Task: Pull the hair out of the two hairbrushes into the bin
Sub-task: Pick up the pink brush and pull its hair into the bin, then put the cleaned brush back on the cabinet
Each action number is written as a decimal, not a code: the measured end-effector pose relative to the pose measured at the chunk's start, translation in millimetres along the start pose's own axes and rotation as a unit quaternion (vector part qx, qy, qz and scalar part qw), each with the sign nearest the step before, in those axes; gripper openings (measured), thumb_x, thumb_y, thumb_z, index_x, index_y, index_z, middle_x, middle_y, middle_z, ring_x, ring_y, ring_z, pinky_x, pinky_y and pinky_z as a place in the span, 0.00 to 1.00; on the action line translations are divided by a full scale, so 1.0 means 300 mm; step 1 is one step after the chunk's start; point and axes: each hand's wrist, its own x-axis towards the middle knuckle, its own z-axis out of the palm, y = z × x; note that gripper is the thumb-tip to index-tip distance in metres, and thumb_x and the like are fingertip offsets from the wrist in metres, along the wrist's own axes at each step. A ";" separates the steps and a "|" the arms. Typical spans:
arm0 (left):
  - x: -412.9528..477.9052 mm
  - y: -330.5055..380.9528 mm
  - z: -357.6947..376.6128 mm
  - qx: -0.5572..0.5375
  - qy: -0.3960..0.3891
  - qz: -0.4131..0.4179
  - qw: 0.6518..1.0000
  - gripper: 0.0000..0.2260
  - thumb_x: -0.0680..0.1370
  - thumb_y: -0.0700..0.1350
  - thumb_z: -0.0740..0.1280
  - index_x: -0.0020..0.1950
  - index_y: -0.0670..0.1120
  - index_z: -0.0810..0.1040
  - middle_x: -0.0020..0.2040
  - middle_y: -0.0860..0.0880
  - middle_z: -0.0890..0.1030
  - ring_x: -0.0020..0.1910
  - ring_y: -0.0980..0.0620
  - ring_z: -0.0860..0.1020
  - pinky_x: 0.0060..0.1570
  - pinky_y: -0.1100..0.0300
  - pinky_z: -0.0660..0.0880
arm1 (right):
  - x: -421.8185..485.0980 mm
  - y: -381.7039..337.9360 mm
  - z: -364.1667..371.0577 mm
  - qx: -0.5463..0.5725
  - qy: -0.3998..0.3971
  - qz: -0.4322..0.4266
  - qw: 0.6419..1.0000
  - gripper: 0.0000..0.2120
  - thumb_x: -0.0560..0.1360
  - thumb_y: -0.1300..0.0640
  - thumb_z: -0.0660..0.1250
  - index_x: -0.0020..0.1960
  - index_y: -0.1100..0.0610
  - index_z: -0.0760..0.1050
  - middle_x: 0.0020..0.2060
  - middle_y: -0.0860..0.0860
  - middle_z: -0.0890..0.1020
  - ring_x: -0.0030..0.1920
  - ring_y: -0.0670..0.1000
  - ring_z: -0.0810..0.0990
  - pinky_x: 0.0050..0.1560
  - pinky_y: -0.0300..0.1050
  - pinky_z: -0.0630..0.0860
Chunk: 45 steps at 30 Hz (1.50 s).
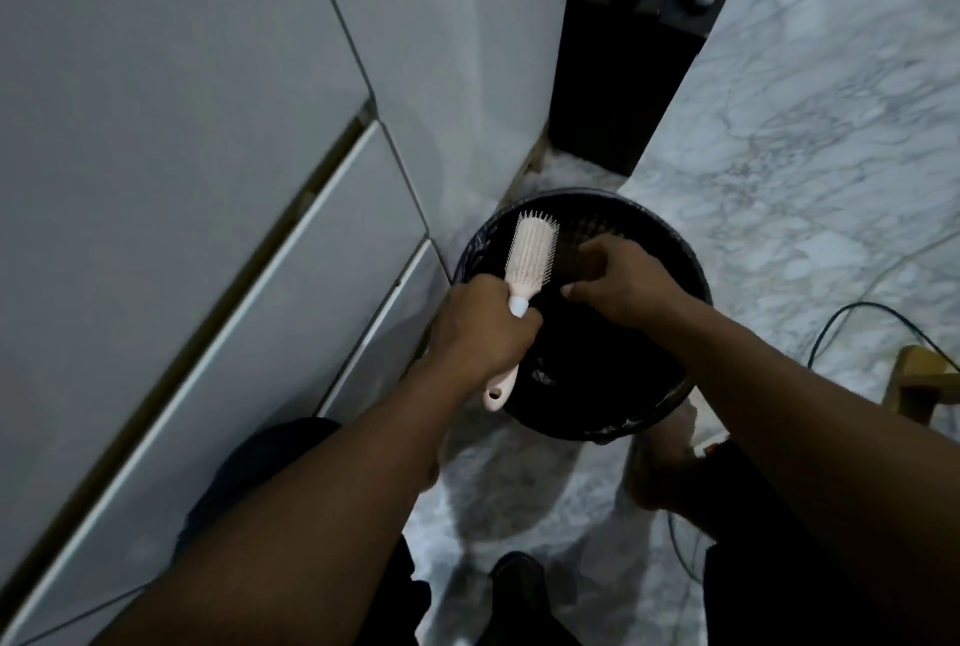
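The hairbrush looks like smooth pale pink plastic with thin plastic pins. The bin is dark plastic mesh with a shiny black plastic bag inside. The floor is glossy grey-and-white marble. The cupboard doors are smooth, matt and pale grey.

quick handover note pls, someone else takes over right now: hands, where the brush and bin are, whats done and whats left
Left hand: closed around the handle of the pink hairbrush, bristle head held over the black bin.
Right hand: over the bin beside the brush head, fingers curled; too dark and blurred to tell whether it is pinching hair.
Bin stands on the marble floor against the white cabinet.
Done: cannot judge how much hair has come out.
Left: finish this brush, then the second hairbrush, which is not in view.
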 end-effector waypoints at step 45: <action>-1.156 0.031 -1.622 0.072 0.445 -0.015 0.892 0.12 0.68 0.53 0.69 0.42 0.47 0.73 0.38 0.50 0.78 0.36 0.50 0.78 0.33 0.60 0.69 | -1.264 -1.569 -0.398 -0.209 0.105 -0.464 0.855 0.20 0.77 0.45 0.70 0.66 0.49 0.74 0.60 0.49 0.78 0.54 0.51 0.76 0.55 0.45 0.72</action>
